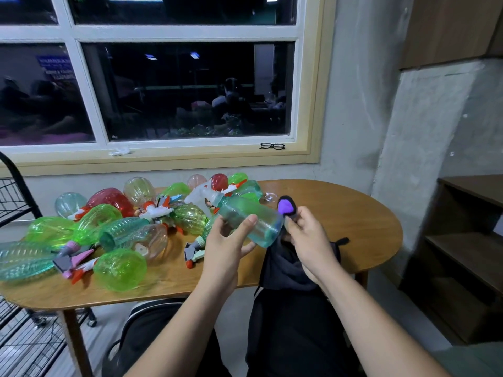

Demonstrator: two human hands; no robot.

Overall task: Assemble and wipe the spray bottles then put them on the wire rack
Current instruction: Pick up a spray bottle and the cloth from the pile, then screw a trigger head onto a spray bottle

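My left hand [227,242] grips a teal spray bottle [246,217] by its body, held tilted above the table. Its white trigger head [200,197] points up to the left. My right hand [307,235] pinches a dark cloth [285,265] with a purple patch [285,205] against the bottle's base; the cloth hangs down over the table edge. A heap of green, teal, red and pale bottle bodies [109,224] and loose trigger heads [156,210] covers the left half of the wooden table [340,213]. The black wire rack [13,202] stands at the far left.
A window sill behind the table holds black glasses [272,146] and a white scrap [119,151]. A dark wooden shelf unit [468,240] stands on the right. A dark bag [152,330] lies below the table by my legs.
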